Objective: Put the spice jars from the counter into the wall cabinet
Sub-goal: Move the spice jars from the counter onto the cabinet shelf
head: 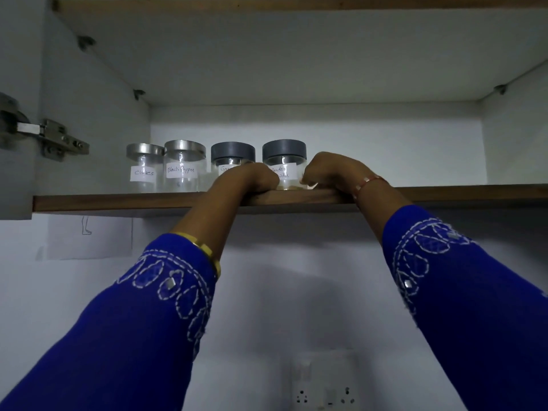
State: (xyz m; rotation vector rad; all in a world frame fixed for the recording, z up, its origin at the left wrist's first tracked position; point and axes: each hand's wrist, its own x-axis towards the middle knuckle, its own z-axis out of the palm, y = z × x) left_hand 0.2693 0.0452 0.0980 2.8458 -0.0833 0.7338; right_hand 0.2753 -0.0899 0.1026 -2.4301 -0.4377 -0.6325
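Shelf: I see four clear glass jars in a row on the brown wooden cabinet shelf (118, 200).
Left hand (252, 179): fingers curled beside the grey-lidded labelled glass jar (284, 164); grasp unclear.
Right hand (329, 170): same, other side.

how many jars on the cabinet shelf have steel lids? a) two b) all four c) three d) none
a) Only the cloves jar and the black pepper jar at the left of the shelf have steel lids; the two jars to their right, one behind the left hand and one between it and the right hand, have dark grey lids.
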